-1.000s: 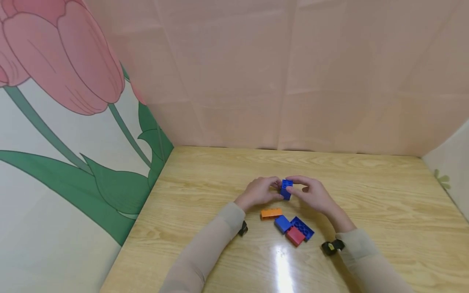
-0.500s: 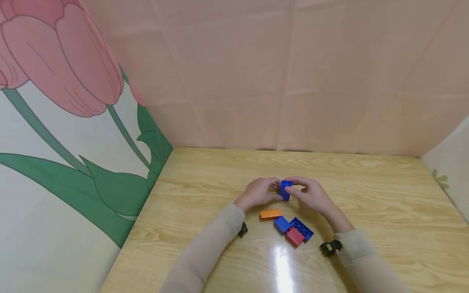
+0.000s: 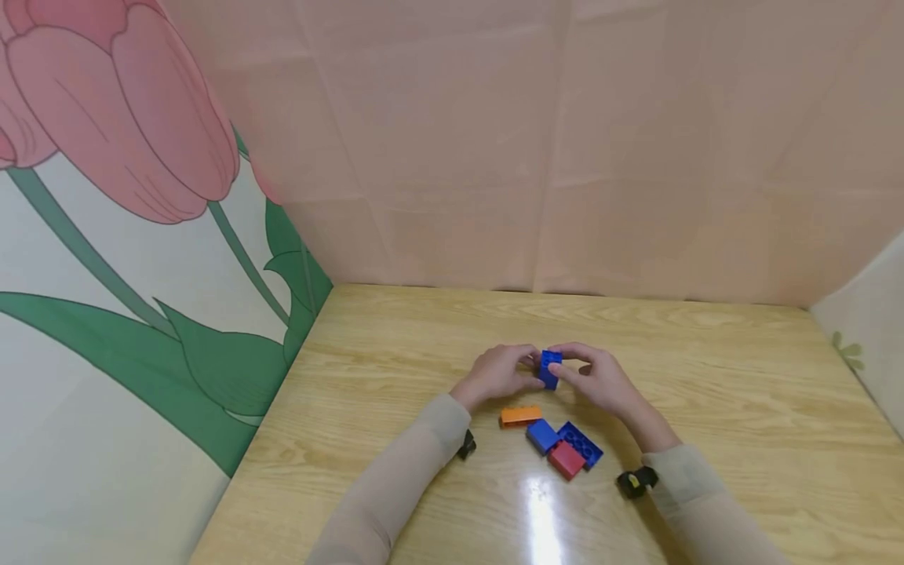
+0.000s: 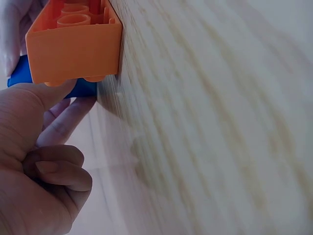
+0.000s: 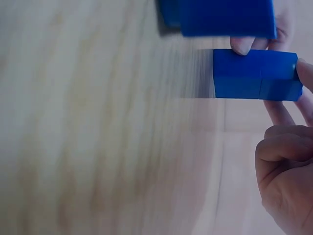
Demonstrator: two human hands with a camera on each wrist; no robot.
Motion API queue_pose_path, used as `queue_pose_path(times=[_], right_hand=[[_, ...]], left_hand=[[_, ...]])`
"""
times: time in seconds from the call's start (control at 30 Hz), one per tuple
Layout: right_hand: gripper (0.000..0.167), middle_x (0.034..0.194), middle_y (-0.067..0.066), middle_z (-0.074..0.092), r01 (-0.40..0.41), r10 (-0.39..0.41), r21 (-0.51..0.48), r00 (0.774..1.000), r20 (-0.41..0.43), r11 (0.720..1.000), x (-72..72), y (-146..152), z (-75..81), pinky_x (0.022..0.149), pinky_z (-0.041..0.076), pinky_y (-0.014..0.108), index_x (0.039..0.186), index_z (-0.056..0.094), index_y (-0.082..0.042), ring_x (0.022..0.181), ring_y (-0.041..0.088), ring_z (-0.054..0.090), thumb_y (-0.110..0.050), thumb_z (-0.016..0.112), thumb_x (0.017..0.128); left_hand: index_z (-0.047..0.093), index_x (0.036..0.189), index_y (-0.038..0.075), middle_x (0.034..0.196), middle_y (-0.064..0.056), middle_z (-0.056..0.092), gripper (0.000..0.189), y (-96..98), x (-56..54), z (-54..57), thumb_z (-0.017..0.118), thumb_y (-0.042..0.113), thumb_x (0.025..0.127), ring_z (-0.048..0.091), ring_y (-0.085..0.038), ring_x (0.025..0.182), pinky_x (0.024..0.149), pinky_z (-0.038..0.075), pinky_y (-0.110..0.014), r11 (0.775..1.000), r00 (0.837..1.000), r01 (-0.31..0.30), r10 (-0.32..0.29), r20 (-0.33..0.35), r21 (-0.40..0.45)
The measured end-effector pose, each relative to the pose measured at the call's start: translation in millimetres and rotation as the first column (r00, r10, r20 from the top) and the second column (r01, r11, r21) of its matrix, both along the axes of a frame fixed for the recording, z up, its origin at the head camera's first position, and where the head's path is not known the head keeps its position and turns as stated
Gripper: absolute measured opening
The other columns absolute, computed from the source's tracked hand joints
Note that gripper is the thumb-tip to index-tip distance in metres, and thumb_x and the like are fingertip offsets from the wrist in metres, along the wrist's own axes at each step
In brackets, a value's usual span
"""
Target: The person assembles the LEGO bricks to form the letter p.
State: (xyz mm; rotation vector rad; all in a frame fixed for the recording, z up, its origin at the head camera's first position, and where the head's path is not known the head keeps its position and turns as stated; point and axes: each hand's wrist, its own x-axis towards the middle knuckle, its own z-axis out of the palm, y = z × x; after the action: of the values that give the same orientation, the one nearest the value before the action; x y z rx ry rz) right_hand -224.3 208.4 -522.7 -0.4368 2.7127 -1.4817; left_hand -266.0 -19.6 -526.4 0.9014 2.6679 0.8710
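Right hand (image 3: 602, 383) and left hand (image 3: 494, 372) both pinch one upright stack of two blue plastic bricks (image 3: 548, 375).
I read it as standing on the pale wooden table (image 3: 741, 377), just beyond the oblong orange plastic brick (image 3: 520, 417). If one hand pressed harder, I judge the stack could tip or split; the left hand, drawn nearer, might knock the orange brick.
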Motion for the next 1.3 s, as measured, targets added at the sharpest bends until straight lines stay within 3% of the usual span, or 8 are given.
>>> queue_pose_path(times=[0.27,0.63,1.0,1.1,1.3], right_hand=[[0.04,0.128,0.005,0.07,-0.022,0.022,-0.007,0.999,0.032,1.0,2.7,3.6,-5.7,0.094,0.053,0.056,0.129,0.071,-0.016,0.124,0.032,0.059,-0.042,0.071,0.099],[0.041,0.134,0.005,0.068,-0.035,0.036,-0.019,0.999,0.03,0.999,-1.1,7.8,-7.7,0.096,0.051,0.058,0.132,0.07,-0.017,0.128,0.032,0.058,-0.042,0.07,0.1],[0.049,0.136,0.009,0.066,-0.044,0.045,-0.013,0.999,0.011,0.999,2.8,8.1,-3.7,0.096,0.05,0.057,0.138,0.066,-0.009,0.129,0.034,0.057,-0.04,0.072,0.099],[0.051,0.135,0.008,0.067,-0.022,0.022,-0.007,1.0,-0.01,1.0,2.9,11.9,-1.3,0.096,0.05,0.052,0.139,0.064,-0.008,0.128,0.034,0.057,-0.039,0.071,0.1],[0.043,0.128,0.006,0.07,0.022,-0.024,-0.025,0.998,-0.056,0.999,6.2,19.8,10.1,0.086,0.052,0.03,0.137,0.065,-0.013,0.123,0.032,0.059,-0.037,0.07,0.102]], left_hand=[[0.068,0.12,0.028,0.119,0.016,0.071,0.033,0.0,7.5,-4.6,0.081,0.041,0.092,0.065,-0.006,0.113,0.101,0.049,-0.034,1.0,1.0,-0.008,0.008,0.026,0.005],[0.067,0.121,0.028,0.121,0.014,0.071,0.036,1.2,8.2,-3.1,0.082,0.042,0.091,0.064,-0.008,0.114,0.101,0.049,-0.037,0.999,0.999,-0.035,0.035,0.039,0.011],[0.065,0.129,0.029,0.122,0.013,0.07,0.043,-1.3,11.4,-3.1,0.081,0.042,0.091,0.064,-0.011,0.116,0.101,0.049,-0.039,0.996,0.998,-0.041,0.036,0.06,0.076],[0.063,0.132,0.031,0.121,0.013,0.071,0.047,-1.6,9.9,-1.8,0.08,0.046,0.091,0.065,-0.012,0.115,0.101,0.048,-0.041,0.994,0.997,-0.037,0.03,0.068,0.105],[0.065,0.132,0.032,0.118,0.017,0.07,0.045,-0.9,4.7,5.0,0.079,0.047,0.092,0.064,-0.012,0.117,0.105,0.046,-0.046,0.992,0.998,-0.032,0.026,0.049,0.123]])
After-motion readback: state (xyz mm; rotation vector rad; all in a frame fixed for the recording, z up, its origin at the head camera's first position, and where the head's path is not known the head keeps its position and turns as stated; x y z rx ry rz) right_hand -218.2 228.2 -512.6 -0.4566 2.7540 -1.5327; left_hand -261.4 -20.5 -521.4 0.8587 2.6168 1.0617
